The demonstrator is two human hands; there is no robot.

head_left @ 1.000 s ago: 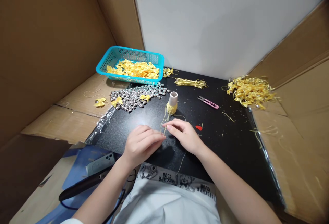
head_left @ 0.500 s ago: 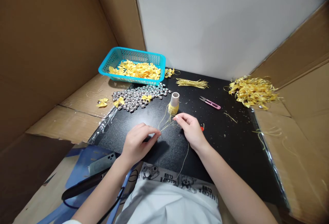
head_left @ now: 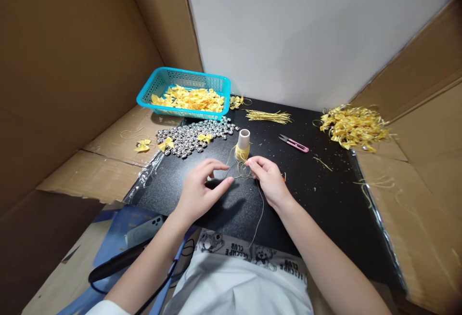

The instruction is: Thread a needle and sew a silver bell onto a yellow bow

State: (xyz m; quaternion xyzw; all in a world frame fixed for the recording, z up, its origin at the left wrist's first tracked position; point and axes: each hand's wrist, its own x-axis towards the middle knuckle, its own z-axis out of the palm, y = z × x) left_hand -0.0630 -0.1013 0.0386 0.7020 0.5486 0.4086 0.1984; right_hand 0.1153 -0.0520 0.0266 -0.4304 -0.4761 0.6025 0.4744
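Observation:
Pale yellow thread (head_left: 262,209) trails from a cone spool (head_left: 243,145) down over the table's near edge onto my lap. My right hand (head_left: 267,180) pinches the thread just in front of the spool, thumb against fingers. To the left, my left hand (head_left: 205,187) is open, thumb and index finger apart, close to the loose thread loops between the hands. Partly hidden behind my right hand is a small red-orange item (head_left: 284,177) that I cannot make out.
A blue basket (head_left: 144,97) holds yellow bows, with silver beads (head_left: 186,141) spread before it. Pink thread snips (head_left: 294,143) and a bundle of gold ties (head_left: 269,116) lie beyond my hands. Finished-looking yellow bows (head_left: 355,128) are heaped at right. Cardboard walls (head_left: 72,40) flank the table.
My left hand has let go of the thread and opened, shifting slightly right and forward. The thread between my hands has gone slack. My right hand keeps its pinch near the spool.

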